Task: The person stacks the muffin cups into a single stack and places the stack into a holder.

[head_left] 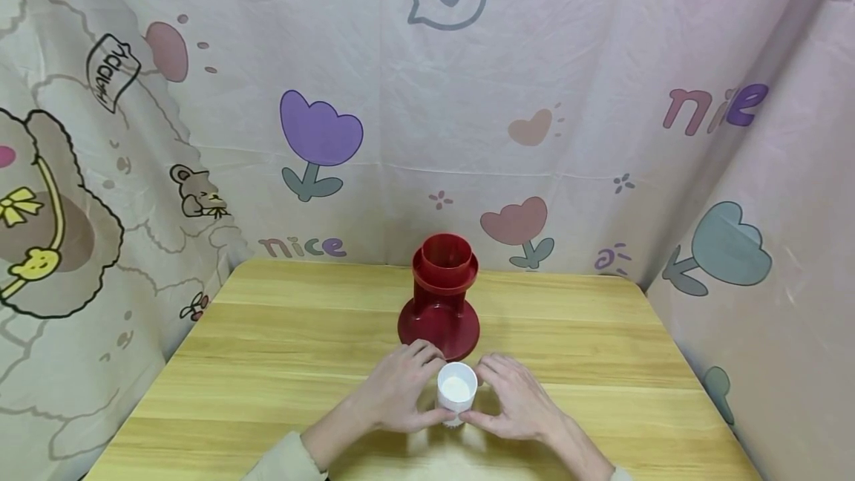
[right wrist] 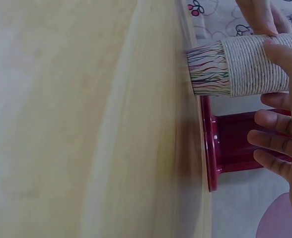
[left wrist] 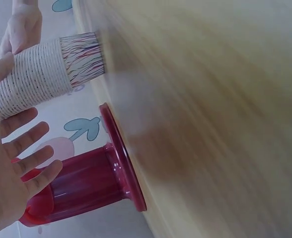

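Note:
A white cup (head_left: 457,389), wrapped in pale cord round its upper part, stands upright at the front middle of the wooden table. Below the cord, the narrower base of the cup (left wrist: 84,59) carries wavy coloured lines. My left hand (head_left: 404,390) and my right hand (head_left: 513,399) hold it from either side. Both thumbs meet at its near side, and the index fingers reach round toward the back. In the right wrist view, the other fingers (right wrist: 271,139) of the right hand are spread away from the cup.
Just behind the cup, a glossy red stand (head_left: 439,325) with a round foot and a wide open top rises from the table (head_left: 300,347). Patterned cloth (head_left: 401,95) hangs at the back and along both sides.

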### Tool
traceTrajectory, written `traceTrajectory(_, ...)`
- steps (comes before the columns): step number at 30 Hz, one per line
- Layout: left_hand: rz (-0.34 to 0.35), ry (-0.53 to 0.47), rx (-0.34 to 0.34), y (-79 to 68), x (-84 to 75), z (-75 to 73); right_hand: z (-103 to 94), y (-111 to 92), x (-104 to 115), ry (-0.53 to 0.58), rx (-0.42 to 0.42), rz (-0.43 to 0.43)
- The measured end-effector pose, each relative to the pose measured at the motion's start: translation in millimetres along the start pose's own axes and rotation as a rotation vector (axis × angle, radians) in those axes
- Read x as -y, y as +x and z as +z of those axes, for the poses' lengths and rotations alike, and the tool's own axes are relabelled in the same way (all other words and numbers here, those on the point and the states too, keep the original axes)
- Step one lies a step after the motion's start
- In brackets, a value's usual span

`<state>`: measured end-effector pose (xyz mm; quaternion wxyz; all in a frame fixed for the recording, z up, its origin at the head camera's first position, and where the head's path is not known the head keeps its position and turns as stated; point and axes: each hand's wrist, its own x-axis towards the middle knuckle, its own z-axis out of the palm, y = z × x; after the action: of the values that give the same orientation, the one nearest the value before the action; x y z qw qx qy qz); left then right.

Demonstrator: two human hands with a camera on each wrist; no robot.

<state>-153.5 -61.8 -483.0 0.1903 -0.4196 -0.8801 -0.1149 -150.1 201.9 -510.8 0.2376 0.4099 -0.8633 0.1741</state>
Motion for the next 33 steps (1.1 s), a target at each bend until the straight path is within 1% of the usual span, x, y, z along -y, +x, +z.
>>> traceTrajectory(8, 0.001, 0.019, 0.034, -3.0, 0.1, 6.2, 0.5, -1.1, -0.7, -0.061, 0.063, -0.004)
traceTrajectory(13, 0.022, 0.076, 0.049, -5.0, -0.4, 8.8, 0.2, -1.3, 0.5, -0.067, 0.106, 0.011)
traceTrajectory(18, 0.040, 0.119, 0.038, -5.9, -0.1, 11.2, -1.0, -0.5, 3.3, -0.081, 0.136, 0.036)
traceTrajectory(21, 0.043, 0.126, 0.050, -6.5, 0.5, 11.5, -0.9, 0.4, 5.0, -0.084, 0.151, 0.048)
traceTrajectory(27, 0.026, 0.108, 0.100, -8.3, 0.4, 11.4, 1.5, 0.2, 7.2, -0.103, 0.153, 0.049)
traceTrajectory(33, 0.013, 0.124, 0.108, -9.0, -0.7, 12.3, 2.1, 0.3, 8.6, -0.116, 0.162, 0.068)
